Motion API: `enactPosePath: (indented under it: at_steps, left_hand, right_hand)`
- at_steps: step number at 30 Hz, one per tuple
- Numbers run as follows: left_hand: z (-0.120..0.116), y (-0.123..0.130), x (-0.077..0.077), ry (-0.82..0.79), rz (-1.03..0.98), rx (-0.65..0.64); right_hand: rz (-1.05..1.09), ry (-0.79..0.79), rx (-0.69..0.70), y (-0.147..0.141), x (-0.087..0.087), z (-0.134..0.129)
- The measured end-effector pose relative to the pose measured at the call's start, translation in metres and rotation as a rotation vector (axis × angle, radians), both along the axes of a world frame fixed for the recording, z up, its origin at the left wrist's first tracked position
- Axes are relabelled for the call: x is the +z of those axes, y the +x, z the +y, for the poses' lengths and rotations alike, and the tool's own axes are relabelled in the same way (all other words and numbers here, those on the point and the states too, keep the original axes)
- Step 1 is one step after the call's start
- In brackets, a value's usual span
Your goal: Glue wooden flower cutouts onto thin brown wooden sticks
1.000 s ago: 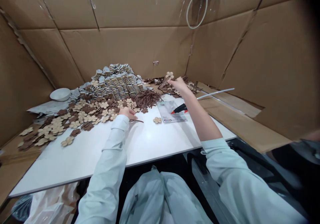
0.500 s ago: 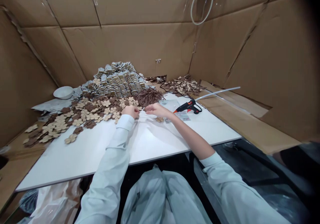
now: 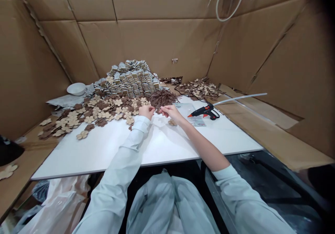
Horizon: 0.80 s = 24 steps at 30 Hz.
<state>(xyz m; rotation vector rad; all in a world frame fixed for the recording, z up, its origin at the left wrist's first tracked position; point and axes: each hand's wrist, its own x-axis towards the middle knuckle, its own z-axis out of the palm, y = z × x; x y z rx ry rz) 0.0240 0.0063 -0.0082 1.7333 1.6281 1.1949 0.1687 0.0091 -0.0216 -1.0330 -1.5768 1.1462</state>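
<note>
Over the white table [image 3: 167, 143], my two hands are close together with their fingertips almost meeting. My right hand [image 3: 171, 112] pinches a small dark brown piece [image 3: 158, 111], whose shape is too small to tell. The fingers of my left hand [image 3: 146, 112] are closed in a pinch, and what they hold is hidden. A bundle of thin brown cords [image 3: 163, 98] lies just beyond my fingertips. Below my right hand lies a beige flower [image 3: 172, 122]. To the left spreads a heap of beige and brown flower cutouts [image 3: 104, 112].
A black and orange glue gun [image 3: 205, 111] with a long glue stick [image 3: 243, 97] rests on the right. Stacked small packets [image 3: 133, 82] stand at the back, beside a white bowl [image 3: 76, 88]. More cutouts [image 3: 200, 88] lie back right. Cardboard walls [image 3: 162, 38] surround the table.
The camera view has shifted, so the scene sits further right. My right hand has come slightly nearer my left, and a small dark brown piece now shows at its fingertips.
</note>
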Motion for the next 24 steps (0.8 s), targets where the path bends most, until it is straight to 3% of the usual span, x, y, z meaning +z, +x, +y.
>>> enactPosePath:
  at_steps: [5,8,16,24]
  left_hand:
    - [0.004,0.01,-0.006,-0.231,-0.595,-0.078]
    - [0.005,0.015,-0.005,-0.323,-0.785,-0.119]
    - [-0.002,0.015,-0.009,-0.251,-0.709,-0.175]
    - [0.005,0.011,-0.011,-0.26,-0.701,-0.061]
  right_hand:
    - [-0.05,-0.06,0.056,0.002,0.002,-0.005]
    - [-0.084,-0.07,0.041,0.003,0.002,-0.007]
    - [-0.137,-0.069,0.037,0.006,0.001,-0.007]
    - [-0.203,-0.157,0.169,0.012,0.012,-0.016]
